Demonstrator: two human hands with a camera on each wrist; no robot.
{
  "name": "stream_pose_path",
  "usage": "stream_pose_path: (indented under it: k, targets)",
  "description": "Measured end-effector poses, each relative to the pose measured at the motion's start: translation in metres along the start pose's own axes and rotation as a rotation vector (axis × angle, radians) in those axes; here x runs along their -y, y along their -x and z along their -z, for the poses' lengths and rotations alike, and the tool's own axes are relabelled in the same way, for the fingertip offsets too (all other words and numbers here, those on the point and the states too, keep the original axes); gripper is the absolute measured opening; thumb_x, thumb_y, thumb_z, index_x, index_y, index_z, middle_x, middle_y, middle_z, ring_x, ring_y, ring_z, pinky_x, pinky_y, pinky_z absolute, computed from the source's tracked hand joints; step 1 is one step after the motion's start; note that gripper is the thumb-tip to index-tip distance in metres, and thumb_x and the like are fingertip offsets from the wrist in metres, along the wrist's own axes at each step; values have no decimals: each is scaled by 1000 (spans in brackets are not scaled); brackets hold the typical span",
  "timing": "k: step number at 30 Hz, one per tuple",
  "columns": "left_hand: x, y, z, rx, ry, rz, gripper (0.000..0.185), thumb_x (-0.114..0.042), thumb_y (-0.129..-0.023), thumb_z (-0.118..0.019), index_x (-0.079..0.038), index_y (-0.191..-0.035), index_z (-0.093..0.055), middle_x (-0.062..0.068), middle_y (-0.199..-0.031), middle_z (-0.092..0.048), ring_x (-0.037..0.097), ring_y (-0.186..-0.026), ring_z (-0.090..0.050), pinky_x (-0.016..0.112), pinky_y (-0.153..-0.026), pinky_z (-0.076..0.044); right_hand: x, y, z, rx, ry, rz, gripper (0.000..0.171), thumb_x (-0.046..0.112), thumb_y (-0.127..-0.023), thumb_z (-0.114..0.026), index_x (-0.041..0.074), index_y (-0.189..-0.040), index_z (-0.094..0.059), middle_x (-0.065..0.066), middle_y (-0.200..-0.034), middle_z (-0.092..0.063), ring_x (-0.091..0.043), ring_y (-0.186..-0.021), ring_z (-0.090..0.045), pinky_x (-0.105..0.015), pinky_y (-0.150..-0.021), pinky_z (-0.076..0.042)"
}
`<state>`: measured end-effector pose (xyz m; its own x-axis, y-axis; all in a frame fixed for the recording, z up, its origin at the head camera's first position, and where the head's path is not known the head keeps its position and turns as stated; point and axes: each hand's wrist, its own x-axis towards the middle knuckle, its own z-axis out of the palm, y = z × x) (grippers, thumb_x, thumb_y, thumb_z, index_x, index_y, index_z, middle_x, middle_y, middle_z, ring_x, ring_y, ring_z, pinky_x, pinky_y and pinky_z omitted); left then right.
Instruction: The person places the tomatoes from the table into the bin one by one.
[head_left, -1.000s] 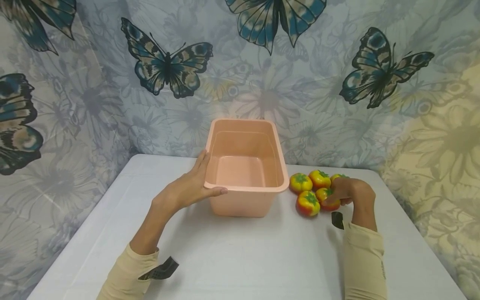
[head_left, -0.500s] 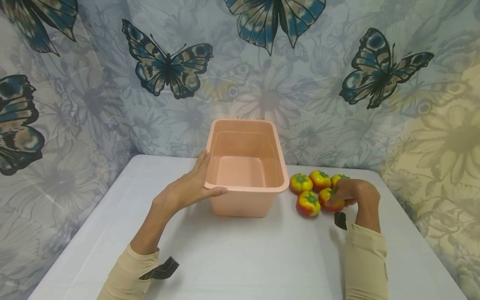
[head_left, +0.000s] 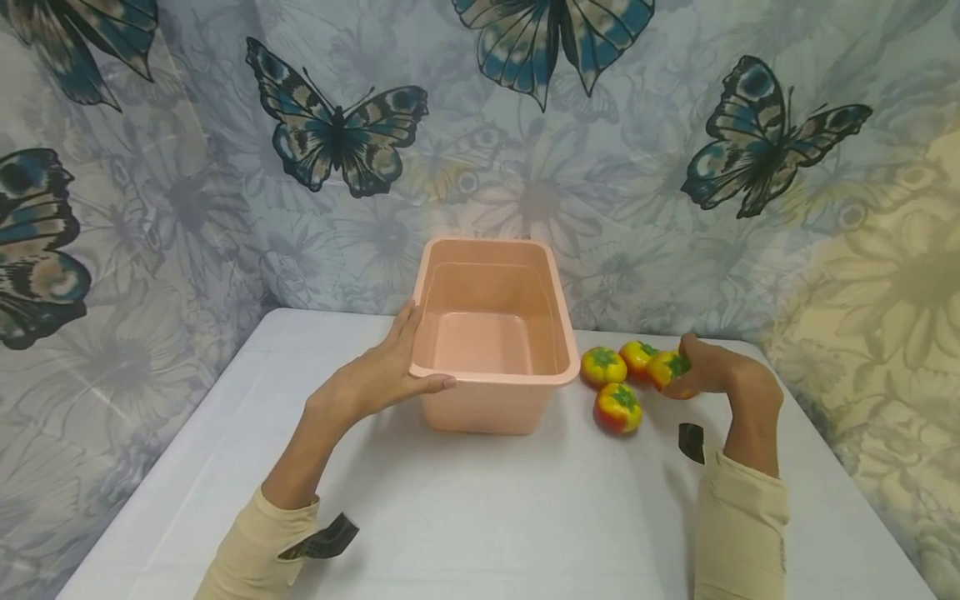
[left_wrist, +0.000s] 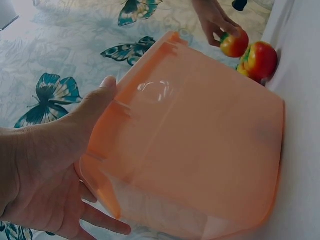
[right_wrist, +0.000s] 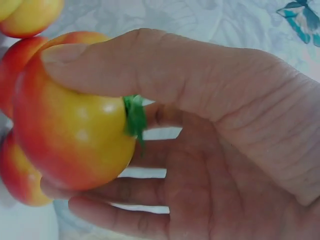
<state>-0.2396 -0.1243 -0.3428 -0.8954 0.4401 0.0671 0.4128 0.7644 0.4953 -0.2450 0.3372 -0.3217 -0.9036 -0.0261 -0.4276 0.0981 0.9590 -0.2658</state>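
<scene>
The right hand [head_left: 712, 371] holds one toy tomato [head_left: 670, 369], thumb and fingers [right_wrist: 100, 70] curled around it, lifted a little above the bench [head_left: 487, 517]. Three other tomatoes [head_left: 617, 407] lie just right of the pink tub [head_left: 491, 379]; one is partly hidden, so it seems. The left hand [head_left: 378, 375] grips the tub's left rim, thumb over the edge.

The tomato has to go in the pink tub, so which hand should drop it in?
Probably the right hand: it already has its grip on the tomato, lifted beside the tub. The left hand holds the tub's rim.
</scene>
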Motion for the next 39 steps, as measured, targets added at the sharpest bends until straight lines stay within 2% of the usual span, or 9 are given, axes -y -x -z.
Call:
stream_pose_path:
  k: [2, 7, 10, 21, 26, 30, 35, 37, 39]
  targets:
    - [0, -1, -1, -3, -2, -7, 112, -79, -71, -44, -18, -146, 13, -5, -150, 20, 20, -138, -10, 42, -104, -30, 1, 3, 2, -41, 11, 48, 95, 51, -75, -66, -2, -138, -20, -31, -136, -30, -49, -114, -36, -61, -85, -36]
    - [-1, -2, -3, -8, 20, -8, 113, -79, -70, -46, -19, -146, 13, -2, -152, 16, 18, -138, -9, 41, -105, -29, 6, 7, 7, -161, 8, 169, 75, 39, -78, -69, -4, -126, -31, -24, -112, -51, -37, -94, -52, -51, -76, -46]
    - [-2, -2, -5, -9, 31, -11, 113, -79, -70, -47, -20, -146, 13, -2, -152, 16, 16, -138, -8, 41, -105, -28, 11, 11, 10, -231, -10, 220, 68, 35, -78, -70, -1, -122, -33, -16, -100, -54, -28, -84, -53, -42, -70, -48]
    - [-3, -1, -3, -35, 2, -43, 114, -77, -71, -48, -15, -146, 10, -3, -151, 17, 14, -139, 2, 40, -108, -23, 35, 26, 22, -481, -109, 425, 79, 37, -79, -70, 4, -136, -28, -17, -125, -43, -34, -107, -44, -57, -89, -40]
    - [-4, -1, -3, -28, -32, -29, 113, -78, -71, -45, -15, -147, 10, -3, -151, 17, 20, -138, -9, 41, -105, -29, 47, 21, 21, -606, -104, 519, 75, 36, -78, -71, 5, -134, -32, -15, -124, -45, -32, -106, -45, -57, -87, -41]
    - [-5, 0, -3, -60, -133, -10, 114, -82, -69, -41, -15, -147, 6, 0, -153, 9, 29, -128, -36, 45, -94, -40, 53, 16, 17, -637, -107, 539, 75, 38, -78, -70, 6, -135, -32, -15, -125, -44, -32, -107, -46, -57, -87, -42]
    - [-6, 0, -2, -123, -321, -14, 115, -87, -67, -32, -9, -148, -6, 5, -154, -5, 22, -133, -29, 51, -95, -37, 62, 13, 13, -615, -134, 502, 78, 48, -80, -64, 9, -138, -29, -13, -127, -42, -32, -108, -44, -57, -88, -40]
    - [-6, 0, -2, -139, -349, -18, 115, -87, -67, -31, -7, -147, -9, 6, -153, -7, 19, -136, -21, 52, -97, -34, 66, 11, 12, -608, -133, 496, 79, 51, -80, -62, 10, -138, -29, -12, -126, -43, -31, -108, -45, -57, -89, -40]
    - [-6, -1, -2, -159, -351, -18, 116, -88, -66, -31, -7, -147, -11, 7, -153, -10, 21, -134, -27, 51, -96, -34, 71, 8, 11, -602, -125, 497, 79, 55, -80, -61, 11, -138, -30, -11, -127, -44, -30, -110, -44, -57, -89, -39]
